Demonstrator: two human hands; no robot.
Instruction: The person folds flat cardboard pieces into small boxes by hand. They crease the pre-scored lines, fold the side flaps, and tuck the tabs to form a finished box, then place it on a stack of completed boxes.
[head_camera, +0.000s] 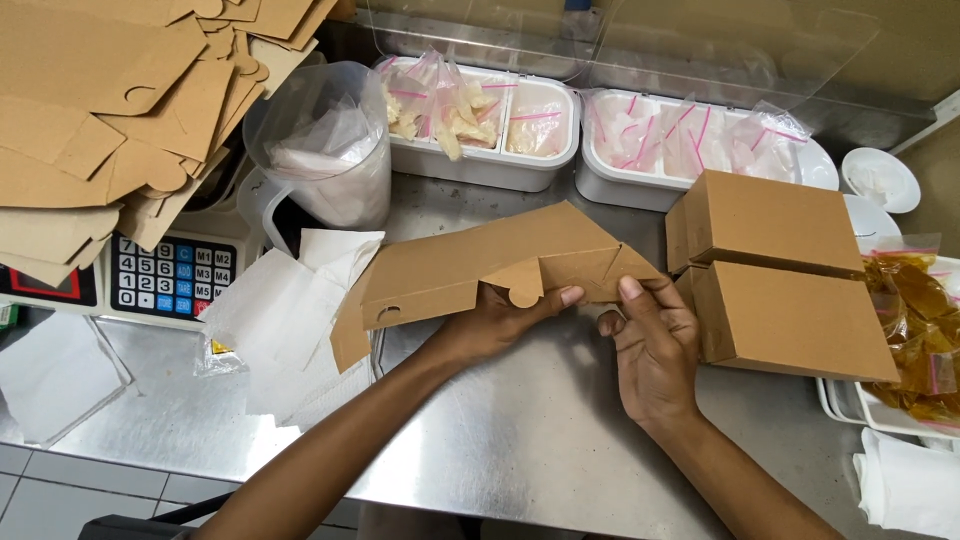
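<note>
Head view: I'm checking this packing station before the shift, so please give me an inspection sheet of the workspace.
Surface: steel counter, bare in front, crowded at the back.
Job's things: half-folded flat brown cardboard box blank, held above the counter; two closed brown cardboard boxes side by side to its right.
Clutter: stack of flat cardboard blanks over a keypad scale; white paper sheets; clear plastic jug; two white tubs of small zip bags; tray of amber sauce bags.
Hands: left hand under the blank, thumb at its tab; right hand pinching its right flap.
Cables: nothing seen.
Surroundings: clear screen behind the tubs; tiled floor below.
</note>
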